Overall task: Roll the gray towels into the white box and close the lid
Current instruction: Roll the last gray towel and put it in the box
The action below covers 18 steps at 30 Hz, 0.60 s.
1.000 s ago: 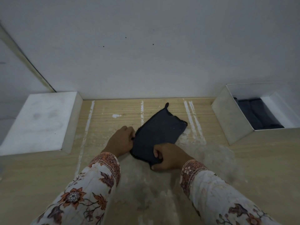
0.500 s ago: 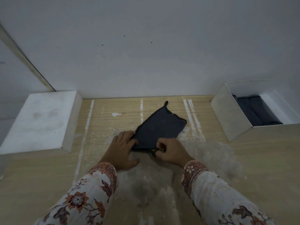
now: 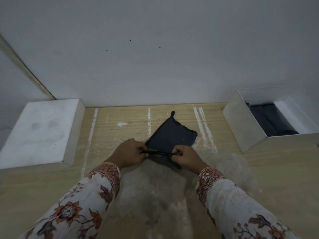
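Plain grey wall behind, pale wood counter (image 3: 51, 187) in front, streaked with white paint lines and a dusty grey patch in the middle.

Head view:
- gray towel (image 3: 170, 137) lies flat on the counter at centre, turned diamond-wise, small loop tab at its far corner. Near edge is lifted and pulled taut into a thin line between both hands.
- left hand (image 3: 129, 153) pinches the near-left end of that edge, fingers curled closed on the fabric.
- right hand (image 3: 185, 158) pinches the near-right end, also clenched on the fabric; a bit of towel shows under it.
- both hands sit close together, knuckles up, floral sleeves (image 3: 72, 209) running down to the bottom of frame.
- white box (image 3: 241, 123) at right, against the wall, open on top. Rolled towels (image 3: 269, 121), dark, lie side by side in it; count unclear. White strip of the box interior shows on their right.
- lid (image 3: 38, 133), white, lies flat at left, against the wall, well apart from the box, with the towel between the two.
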Each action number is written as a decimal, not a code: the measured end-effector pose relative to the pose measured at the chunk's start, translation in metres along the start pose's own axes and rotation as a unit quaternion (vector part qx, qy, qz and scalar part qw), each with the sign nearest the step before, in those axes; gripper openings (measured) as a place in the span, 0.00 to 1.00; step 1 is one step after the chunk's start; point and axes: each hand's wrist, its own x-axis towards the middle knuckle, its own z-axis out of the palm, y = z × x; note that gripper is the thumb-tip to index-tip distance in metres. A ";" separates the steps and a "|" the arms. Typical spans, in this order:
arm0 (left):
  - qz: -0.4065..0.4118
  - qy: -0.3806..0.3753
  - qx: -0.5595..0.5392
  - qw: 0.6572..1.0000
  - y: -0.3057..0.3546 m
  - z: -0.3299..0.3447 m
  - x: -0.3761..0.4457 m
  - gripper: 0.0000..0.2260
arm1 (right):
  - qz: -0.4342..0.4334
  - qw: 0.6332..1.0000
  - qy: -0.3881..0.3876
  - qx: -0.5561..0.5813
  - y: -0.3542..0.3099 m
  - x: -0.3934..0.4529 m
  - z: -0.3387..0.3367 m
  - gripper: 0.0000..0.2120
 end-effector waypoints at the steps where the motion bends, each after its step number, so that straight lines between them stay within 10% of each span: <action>1: -0.008 -0.001 -0.015 1.000 0.002 -0.002 0.006 0.06 | 0.008 1.000 0.016 0.000 0.003 0.000 0.000 0.07; 18: -0.037 0.025 0.026 0.999 0.007 0.030 0.048 0.11 | 0.039 0.992 0.111 -0.053 0.022 -0.012 0.006 0.13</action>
